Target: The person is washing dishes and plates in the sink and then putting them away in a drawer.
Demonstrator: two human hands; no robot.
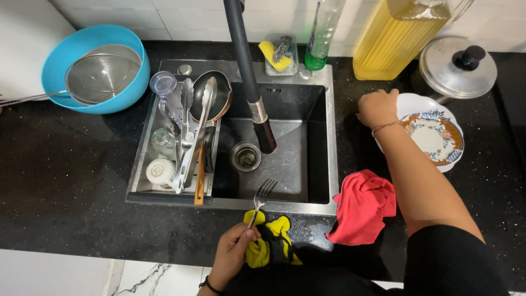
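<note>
The fork [263, 196] sits in your left hand [234, 246], your fingers [247, 234] pinching the low end of its handle so the tines point up and out over the front edge of the sink [320, 159]. Just in front of the sink, beside that hand, a yellow cloth [268, 241] hangs over the edge of the dark surface [66, 181]. Your right hand [378, 108] reaches to the right of the sink and rests on the rim of a white plate [416, 103]; its fingers are curled under, and you cannot tell from here whether they grip the plate. A patterned plate [435, 137] lies on top of the white one. A red cloth [364, 207] lies crumpled at the sink's front right corner. The sink's left half holds a rack [143, 148] with tongs [196, 134], a small pan [219, 96] and cups. Left of the sink stands a blue bowl [71, 49] with a wire strainer [101, 74] in it. Behind the plates lies a pot lid [455, 68].
</note>
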